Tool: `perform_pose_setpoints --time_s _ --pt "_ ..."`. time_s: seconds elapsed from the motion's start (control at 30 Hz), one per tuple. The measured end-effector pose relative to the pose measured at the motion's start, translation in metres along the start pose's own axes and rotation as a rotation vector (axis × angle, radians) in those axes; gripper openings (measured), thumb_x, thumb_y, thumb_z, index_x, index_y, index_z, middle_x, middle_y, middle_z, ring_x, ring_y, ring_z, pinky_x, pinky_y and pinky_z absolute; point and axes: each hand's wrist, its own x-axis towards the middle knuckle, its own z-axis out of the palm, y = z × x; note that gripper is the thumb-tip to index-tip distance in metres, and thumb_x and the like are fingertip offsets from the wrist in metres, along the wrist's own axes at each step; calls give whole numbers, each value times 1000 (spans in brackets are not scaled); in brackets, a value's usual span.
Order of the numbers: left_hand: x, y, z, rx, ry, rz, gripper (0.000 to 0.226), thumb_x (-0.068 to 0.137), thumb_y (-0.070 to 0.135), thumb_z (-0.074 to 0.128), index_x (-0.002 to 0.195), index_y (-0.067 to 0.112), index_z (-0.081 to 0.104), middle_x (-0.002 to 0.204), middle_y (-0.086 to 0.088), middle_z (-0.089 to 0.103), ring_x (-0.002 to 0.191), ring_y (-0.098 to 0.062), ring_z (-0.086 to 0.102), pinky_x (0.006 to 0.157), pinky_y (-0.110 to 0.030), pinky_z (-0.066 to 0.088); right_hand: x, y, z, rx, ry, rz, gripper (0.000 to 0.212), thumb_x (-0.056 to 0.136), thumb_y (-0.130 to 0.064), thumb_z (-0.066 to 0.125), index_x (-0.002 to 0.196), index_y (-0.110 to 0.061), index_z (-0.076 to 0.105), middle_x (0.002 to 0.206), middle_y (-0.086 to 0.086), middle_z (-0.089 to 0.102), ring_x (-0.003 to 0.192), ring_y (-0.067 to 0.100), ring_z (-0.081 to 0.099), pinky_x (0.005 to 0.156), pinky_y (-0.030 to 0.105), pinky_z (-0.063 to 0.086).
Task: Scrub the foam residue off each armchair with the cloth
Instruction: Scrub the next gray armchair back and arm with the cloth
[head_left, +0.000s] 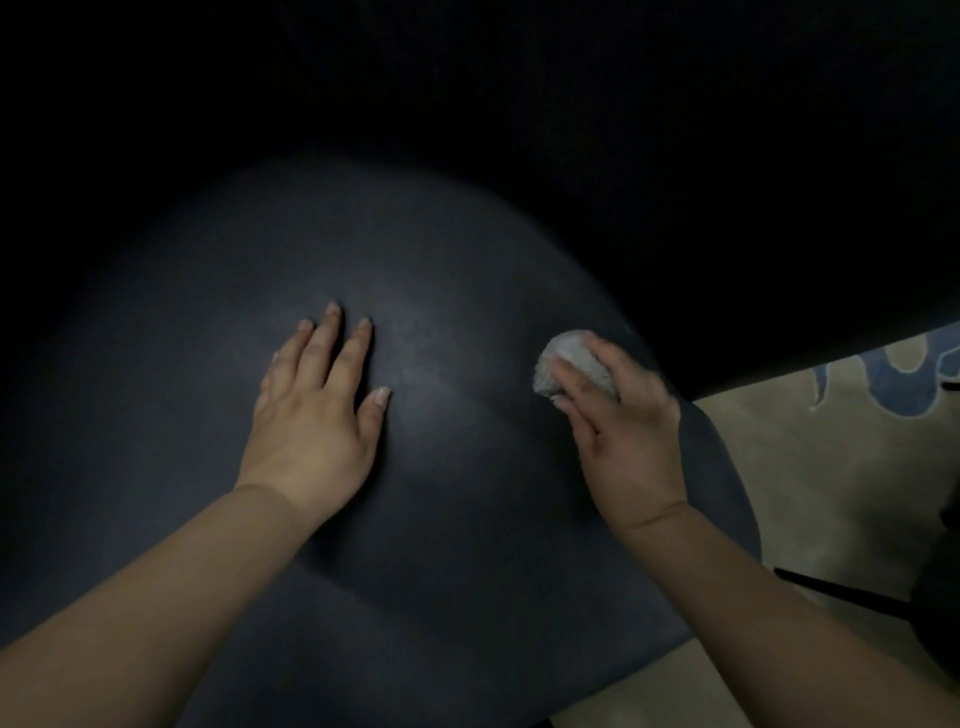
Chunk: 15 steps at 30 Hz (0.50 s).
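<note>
A dark blue-grey armchair seat cushion fills most of the view, rounded and smooth, with a faint paler patch near its middle. My left hand lies flat on the cushion, fingers spread, holding nothing. My right hand presses a bunched grey cloth against the cushion near its right edge; the fingers cover most of the cloth. The chair's back above is almost lost in darkness.
A beige carpet with a blue pattern shows to the right of the armchair. A thin black rod-like part and a dark shape sit at the right edge. The top of the view is very dark.
</note>
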Motion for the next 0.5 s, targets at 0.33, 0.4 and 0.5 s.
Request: perform_pose_setpoints --time_s 0.33,0.4,0.5 --pt "0 -2 6 -19 3 2 64 94 52 27 153 30 13 161 6 0 146 -15 -4 118 -42 5 71 -26 28 314 155 362 34 96 -6 53 129 -13 58 122 -20 44 102 -21 41 89 -7 26" --pt "0 -3 6 -20 8 6 64 94 54 24 152 30 13 161 6 0 146 -14 -5 118 -42 4 89 -28 28 401 62 291 39 96 -7 53 134 -14 54 132 -10 41 107 -20 38 92 -7 23" --pt "1 -3 5 -29 -5 6 66 92 57 21 152 32 10 161 8 -3 146 -12 -8 116 -36 -2 77 -24 18 433 30 278 39 95 -10 55 134 -15 54 138 -1 45 123 -5 43 96 -3 24"
